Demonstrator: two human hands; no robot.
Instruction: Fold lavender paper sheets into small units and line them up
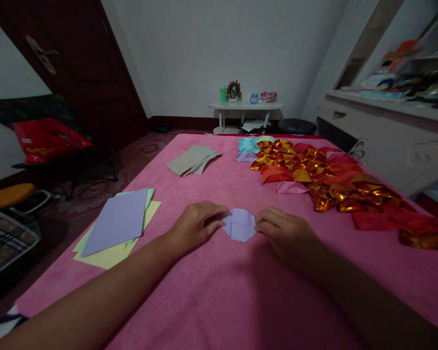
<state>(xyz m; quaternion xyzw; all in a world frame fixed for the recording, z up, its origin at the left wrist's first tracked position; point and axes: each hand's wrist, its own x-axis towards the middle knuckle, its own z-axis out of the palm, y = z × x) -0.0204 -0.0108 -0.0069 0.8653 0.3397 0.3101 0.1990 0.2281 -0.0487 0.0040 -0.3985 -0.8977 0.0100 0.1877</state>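
A small lilac piece of folded paper (240,225), roughly eight-sided with crease lines across its face, is held between my two hands just above or on the pink cloth. My left hand (203,221) pinches its left edge between thumb and fingers. On the opposite edge, my right hand (282,231) grips the paper with its fingertips. Left of my left forearm lies a loose stack of coloured paper sheets (117,221), lilac on top with green and yellow beneath.
The table has a pink cloth (204,301). Grey-beige sheets (193,159) lie fanned at its far left. Many folded gold, red and pink paper pieces (314,170) cover the right side, with turquoise ones (248,145) behind. A white cabinet (387,126) stands at the right.
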